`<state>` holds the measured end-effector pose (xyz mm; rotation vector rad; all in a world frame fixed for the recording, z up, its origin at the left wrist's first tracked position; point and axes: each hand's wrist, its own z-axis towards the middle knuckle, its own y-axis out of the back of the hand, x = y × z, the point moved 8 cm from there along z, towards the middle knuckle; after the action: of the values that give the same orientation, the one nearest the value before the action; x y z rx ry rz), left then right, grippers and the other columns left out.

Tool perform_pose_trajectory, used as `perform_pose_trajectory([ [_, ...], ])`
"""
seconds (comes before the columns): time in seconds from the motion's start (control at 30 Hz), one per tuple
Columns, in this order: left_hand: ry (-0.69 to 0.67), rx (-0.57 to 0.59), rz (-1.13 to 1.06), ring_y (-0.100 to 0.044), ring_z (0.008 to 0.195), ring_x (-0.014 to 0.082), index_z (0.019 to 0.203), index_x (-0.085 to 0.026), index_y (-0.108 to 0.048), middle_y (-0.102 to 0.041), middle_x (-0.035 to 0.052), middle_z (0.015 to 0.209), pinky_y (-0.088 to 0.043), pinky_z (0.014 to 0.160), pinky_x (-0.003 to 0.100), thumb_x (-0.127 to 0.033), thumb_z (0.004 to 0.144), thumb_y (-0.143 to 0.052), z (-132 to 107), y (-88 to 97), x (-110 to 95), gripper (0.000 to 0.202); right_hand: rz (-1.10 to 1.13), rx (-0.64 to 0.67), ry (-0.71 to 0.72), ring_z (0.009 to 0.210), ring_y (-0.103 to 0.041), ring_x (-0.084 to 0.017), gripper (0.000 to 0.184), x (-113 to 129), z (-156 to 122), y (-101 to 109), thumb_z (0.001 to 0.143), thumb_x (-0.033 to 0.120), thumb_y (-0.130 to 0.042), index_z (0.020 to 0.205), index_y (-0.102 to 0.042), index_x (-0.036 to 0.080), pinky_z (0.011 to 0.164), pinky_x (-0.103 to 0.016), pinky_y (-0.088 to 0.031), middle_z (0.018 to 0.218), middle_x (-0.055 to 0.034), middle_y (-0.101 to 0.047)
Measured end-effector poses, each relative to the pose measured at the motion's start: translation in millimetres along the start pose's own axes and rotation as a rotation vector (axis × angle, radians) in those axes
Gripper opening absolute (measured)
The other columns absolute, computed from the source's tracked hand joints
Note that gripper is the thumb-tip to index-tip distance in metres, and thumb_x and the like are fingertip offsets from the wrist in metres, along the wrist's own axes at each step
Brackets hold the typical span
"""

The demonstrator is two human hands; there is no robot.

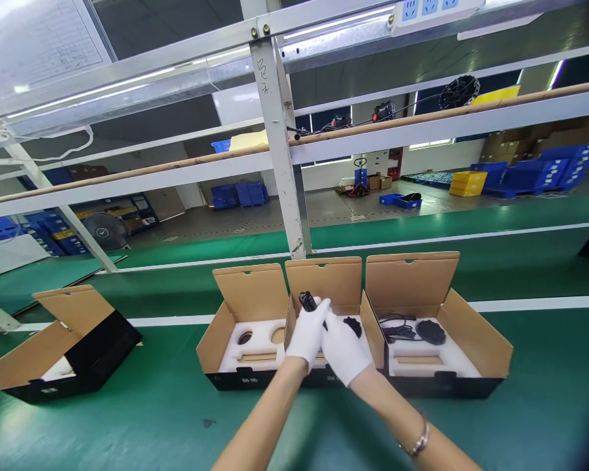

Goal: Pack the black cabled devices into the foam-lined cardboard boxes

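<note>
Over the middle open box (pixel 324 278) my two white-gloved hands meet. My left hand (pixel 305 337) is closed round a coiled black cable (pixel 306 300), whose loops stick out above the fingers. My right hand (pixel 342 350) presses against the left one, fingers closed on the same cable bundle. A round black part (pixel 353 326) lies in this box's foam, partly behind my right hand. To the right, an open box (pixel 478 327) holds a black cable (pixel 397 328) and a black disc (pixel 430 332) in white foam. In the open box to the left (pixel 249 288), the foam (pixel 258 327) has round cutouts and a slot.
Farther left another open black box (pixel 105 353) stands at an angle on the green work surface (pixel 177 412). A white metal post (pixel 285 150) rises behind the middle box. Rails and a shelf (pixel 422 127) with black parts cross above; a power strip (pixel 434 12) hangs overhead.
</note>
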<state>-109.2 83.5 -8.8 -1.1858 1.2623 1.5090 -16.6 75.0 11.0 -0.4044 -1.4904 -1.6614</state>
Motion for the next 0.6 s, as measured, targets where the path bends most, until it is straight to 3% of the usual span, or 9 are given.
perform_pose_trajectory([
  [0.07, -0.040, 0.096, 0.205, -0.065, 0.099, 0.0209, 0.124, -0.014, -0.057, -0.067, 0.0114, 0.110, -0.054, 0.091, 0.038, -0.058, 0.097, -0.047, 15, -2.2, -7, 0.052, -0.071, 0.057, 0.047, 0.116, -0.063, -0.025, 0.033, 3, -1, -5, 0.100, 0.023, -0.041, 0.128, -0.057, 0.018, 0.094, -0.034, -0.049, 0.131, -0.0110, -0.064],
  [0.17, -0.110, 0.255, 0.558, -0.065, 0.093, 0.0200, 0.114, -0.015, -0.061, -0.067, 0.0076, 0.104, -0.055, 0.089, 0.042, -0.051, 0.096, -0.055, 41, -7.0, -13, 0.041, -0.179, 0.102, 0.031, 0.094, -0.070, -0.030, 0.024, -2, -12, 7, 0.099, 0.030, -0.048, 0.105, -0.068, 0.021, 0.080, -0.039, -0.051, 0.104, -0.0093, -0.074],
  [0.27, -0.171, 0.359, 0.929, -0.062, 0.105, 0.0231, 0.114, -0.015, -0.062, -0.065, 0.0079, 0.111, -0.051, 0.099, 0.049, -0.041, 0.093, -0.064, 61, -18.6, -9, 0.034, -0.283, 0.034, 0.071, 0.091, -0.070, -0.026, 0.028, -11, -44, 38, 0.100, 0.027, -0.042, 0.095, -0.070, 0.026, 0.075, -0.036, -0.051, 0.098, -0.0041, -0.074],
  [0.4, -0.173, 0.384, 1.331, -0.059, 0.115, 0.0260, 0.112, -0.013, -0.063, -0.064, 0.0097, 0.116, -0.046, 0.106, 0.053, -0.035, 0.093, -0.065, 71, -38.2, 15, 0.029, -0.548, -0.198, 0.236, 0.100, -0.069, -0.022, 0.044, -44, -108, 92, 0.097, 0.013, -0.032, 0.115, -0.071, 0.025, 0.081, -0.033, -0.054, 0.114, -0.0060, -0.073],
  [0.5, -0.138, 0.332, 1.480, -0.058, 0.115, 0.0265, 0.111, -0.013, -0.063, -0.064, 0.0105, 0.117, -0.046, 0.106, 0.053, -0.039, 0.093, -0.064, 65, -47.4, 36, 0.031, -0.767, -0.180, 0.082, 0.095, -0.071, -0.024, 0.055, -99, -136, 121, 0.093, 0.010, -0.029, 0.122, -0.070, 0.032, 0.066, -0.035, -0.053, 0.128, -0.0031, -0.068],
  [0.6, -0.137, 0.277, 1.482, -0.057, 0.117, 0.0273, 0.109, -0.013, -0.064, -0.064, 0.0104, 0.116, -0.042, 0.108, 0.055, -0.041, 0.092, -0.064, 59, -54.9, 49, 0.032, -0.710, -0.051, -0.309, 0.079, -0.072, -0.029, 0.047, -154, -147, 135, 0.097, 0.035, -0.043, 0.142, -0.053, 0.041, 0.063, -0.040, -0.054, 0.130, -0.0032, -0.066],
])
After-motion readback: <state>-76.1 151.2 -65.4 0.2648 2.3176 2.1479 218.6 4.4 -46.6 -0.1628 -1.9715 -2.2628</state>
